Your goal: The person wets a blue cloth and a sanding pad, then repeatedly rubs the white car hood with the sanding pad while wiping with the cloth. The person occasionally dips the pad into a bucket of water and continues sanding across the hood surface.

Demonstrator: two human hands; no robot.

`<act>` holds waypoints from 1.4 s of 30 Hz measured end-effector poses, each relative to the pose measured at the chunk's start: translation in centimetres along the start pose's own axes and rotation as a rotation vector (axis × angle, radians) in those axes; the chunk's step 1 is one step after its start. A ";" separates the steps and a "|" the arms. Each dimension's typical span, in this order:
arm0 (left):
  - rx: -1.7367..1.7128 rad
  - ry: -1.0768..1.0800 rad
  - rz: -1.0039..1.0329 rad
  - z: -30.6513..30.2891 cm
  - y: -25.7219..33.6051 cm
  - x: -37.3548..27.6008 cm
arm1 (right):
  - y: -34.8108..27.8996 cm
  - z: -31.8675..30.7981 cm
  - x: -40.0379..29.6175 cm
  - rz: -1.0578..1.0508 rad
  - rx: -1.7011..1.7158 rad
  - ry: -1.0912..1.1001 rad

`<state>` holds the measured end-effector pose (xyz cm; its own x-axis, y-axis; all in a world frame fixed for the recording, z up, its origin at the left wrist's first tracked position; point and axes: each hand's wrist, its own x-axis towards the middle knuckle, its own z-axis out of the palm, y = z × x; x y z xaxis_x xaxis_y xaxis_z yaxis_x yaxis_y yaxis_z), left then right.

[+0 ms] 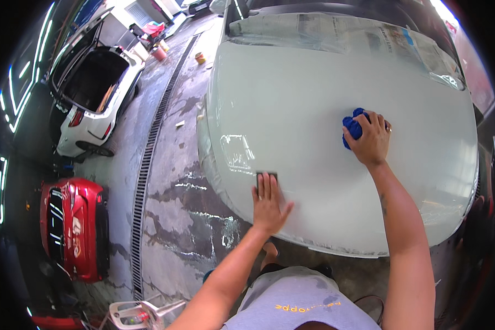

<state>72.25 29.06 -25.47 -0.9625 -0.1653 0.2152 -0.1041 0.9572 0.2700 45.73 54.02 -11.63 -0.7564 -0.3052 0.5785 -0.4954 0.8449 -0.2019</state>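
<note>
A car hood (313, 95) in pale grey-green, with a wet-looking sheen, fills the middle and right of the view. On its left front part my left hand (269, 202) lies flat, fingers extended over a dark sanding sheet or pad (275, 177), whose top edge shows past the fingertips. Further up and to the right, my right hand (371, 134) grips a bunched blue cloth (352, 127) against the hood. Masking film and newspaper (321, 33) cover the hood's far edge by the windshield.
A floor drain grate (148, 152) runs along wet concrete on the left. Beyond it stand a white car (103, 123) with its tailgate raised and a red car (80, 227). Buckets (159, 53) sit at the upper left. A pale plastic chair (128, 315) is at the lower left.
</note>
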 end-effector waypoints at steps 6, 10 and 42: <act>0.061 -0.025 -0.053 -4.9 -9.1 29.4 | 0.2 0.5 0.6 -0.036 0.049 0.053; 0.153 -0.095 -0.088 -7.0 -14.7 46.6 | 0.2 0.8 1.0 -0.048 0.040 0.050; 0.130 -0.086 0.007 -5.1 -7.4 27.3 | 0.3 0.2 0.4 -0.013 0.053 0.073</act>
<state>48.04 16.26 -16.81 -0.9806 -0.1431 0.1337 -0.1237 0.9819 0.1436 45.21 54.06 -11.62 -0.7175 -0.2813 0.6373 -0.5283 0.8160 -0.2347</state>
